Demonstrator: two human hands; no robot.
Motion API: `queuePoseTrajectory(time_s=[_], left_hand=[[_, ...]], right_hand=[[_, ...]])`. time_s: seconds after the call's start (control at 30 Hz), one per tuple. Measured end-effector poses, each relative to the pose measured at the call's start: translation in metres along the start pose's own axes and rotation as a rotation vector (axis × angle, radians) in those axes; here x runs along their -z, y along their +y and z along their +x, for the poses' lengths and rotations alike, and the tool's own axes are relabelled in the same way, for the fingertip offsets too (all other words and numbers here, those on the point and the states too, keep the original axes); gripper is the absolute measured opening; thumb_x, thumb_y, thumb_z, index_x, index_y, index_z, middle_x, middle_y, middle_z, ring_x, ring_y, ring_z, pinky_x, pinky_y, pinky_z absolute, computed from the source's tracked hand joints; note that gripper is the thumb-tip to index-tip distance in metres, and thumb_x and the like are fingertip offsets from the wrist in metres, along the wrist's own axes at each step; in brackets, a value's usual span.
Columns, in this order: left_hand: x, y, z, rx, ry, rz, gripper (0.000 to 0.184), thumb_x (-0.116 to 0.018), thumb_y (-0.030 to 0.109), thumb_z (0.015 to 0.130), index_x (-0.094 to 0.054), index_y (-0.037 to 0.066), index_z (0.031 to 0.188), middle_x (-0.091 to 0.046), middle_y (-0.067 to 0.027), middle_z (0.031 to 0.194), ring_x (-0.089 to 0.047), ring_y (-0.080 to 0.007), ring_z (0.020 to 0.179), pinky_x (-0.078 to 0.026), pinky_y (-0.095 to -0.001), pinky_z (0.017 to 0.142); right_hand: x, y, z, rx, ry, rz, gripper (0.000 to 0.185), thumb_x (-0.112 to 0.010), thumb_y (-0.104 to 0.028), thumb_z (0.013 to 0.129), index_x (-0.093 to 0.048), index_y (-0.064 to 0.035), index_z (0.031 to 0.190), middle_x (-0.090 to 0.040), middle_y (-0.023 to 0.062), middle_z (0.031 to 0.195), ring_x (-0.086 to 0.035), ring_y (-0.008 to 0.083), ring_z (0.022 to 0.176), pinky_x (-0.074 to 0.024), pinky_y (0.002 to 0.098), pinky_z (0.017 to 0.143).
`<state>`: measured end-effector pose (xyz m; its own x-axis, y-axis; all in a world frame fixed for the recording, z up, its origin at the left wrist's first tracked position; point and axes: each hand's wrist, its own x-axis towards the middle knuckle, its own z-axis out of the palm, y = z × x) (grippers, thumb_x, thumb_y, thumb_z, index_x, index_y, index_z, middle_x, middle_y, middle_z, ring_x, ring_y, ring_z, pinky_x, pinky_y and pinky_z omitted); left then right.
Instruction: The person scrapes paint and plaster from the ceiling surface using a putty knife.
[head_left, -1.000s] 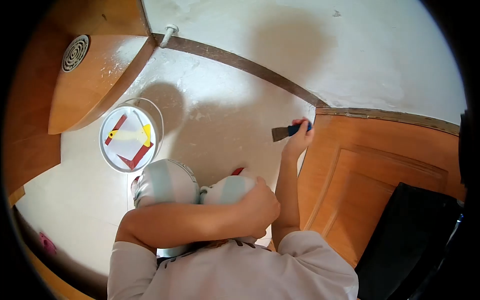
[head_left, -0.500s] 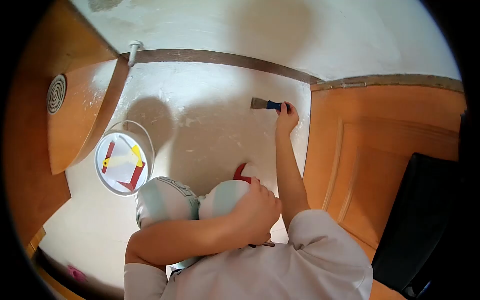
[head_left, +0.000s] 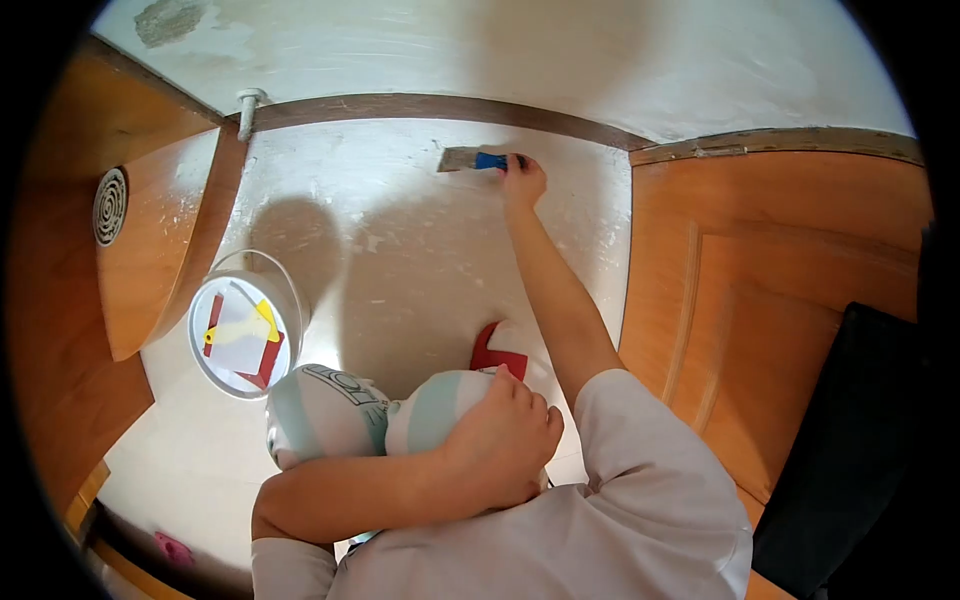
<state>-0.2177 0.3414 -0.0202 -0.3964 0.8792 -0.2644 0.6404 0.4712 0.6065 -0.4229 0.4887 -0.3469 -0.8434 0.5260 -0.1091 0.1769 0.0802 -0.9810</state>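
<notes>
A: Go from the left. What stands there?

B: The wooden cabinet [head_left: 170,275] is between nine and ten o'clock. Next, at nine, the white bucket [head_left: 218,382] sits on the floor [head_left: 420,280] with its handle raised; neither has changed place in the room.

A: And the putty knife [head_left: 470,159]?

B: It's at twelve o'clock, near the brown skirting [head_left: 400,107], its blade pointing towards nine. That's the change: a second earlier it shows beside the wooden door's edge, and now it is well apart from it.

A: What does that mean for the work?

B: My reading is that the blade now serves the whitened floor by the skirting rather than the strip along the door. I can't tell whether it touches the floor.

A: How are the hands?

B: The left hand [head_left: 505,432], near six, stays draped over the right knee [head_left: 432,405], fingers loosely bent. Its palm is hidden, so I can't tell whether it grasps anything. The right hand [head_left: 525,182], between twelve and one, grips the knife's blue handle, arm stretched forward.

A: Farthest right?

B: The wooden door [head_left: 765,250], at about three o'clock.
</notes>
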Motion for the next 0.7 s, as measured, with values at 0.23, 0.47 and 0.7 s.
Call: queuePoseTrajectory(time_s=[0.23,0.47,0.7], left_hand=[[-0.004,-0.003,-0.003,0.015,-0.013,0.023,0.056,-0.06,0.043,0.07,-0.053,-0.003,0.103,-0.058,-0.0168,0.095,-0.054,-0.0306,0.095,-0.034,-0.0464,0.092],[-0.061,0.003,0.017,0.017,0.275,-0.011,0.023,-0.05,0.012,0.075,-0.058,-0.002,0.091,-0.056,-0.0155,0.094,-0.054,-0.0277,0.087,-0.043,-0.0424,0.075],[-0.069,0.001,0.015,0.064,0.339,0.023,0.021,-0.05,0.012,0.077,-0.06,-0.003,0.087,-0.058,-0.0166,0.085,-0.055,-0.0274,0.082,-0.044,-0.038,0.073]], right_hand=[[-0.04,-0.051,-0.02,0.163,-0.151,0.261,0.016,-0.063,-0.007,0.077,-0.06,0.0072,0.083,-0.059,0.0082,0.069,-0.058,0.0134,0.058,-0.0534,0.025,0.053],[-0.077,-0.063,-0.051,0.138,-0.313,-0.109,0.014,-0.063,-0.013,0.076,-0.063,-0.0003,0.083,-0.062,0.0088,0.067,-0.061,0.0186,0.063,-0.0498,0.0301,0.056],[-0.072,-0.063,-0.037,0.432,-0.074,-0.349,0.014,-0.064,-0.016,0.073,-0.063,-0.0024,0.075,-0.062,0.0145,0.068,-0.06,0.0294,0.063,-0.0462,0.0375,0.062]])
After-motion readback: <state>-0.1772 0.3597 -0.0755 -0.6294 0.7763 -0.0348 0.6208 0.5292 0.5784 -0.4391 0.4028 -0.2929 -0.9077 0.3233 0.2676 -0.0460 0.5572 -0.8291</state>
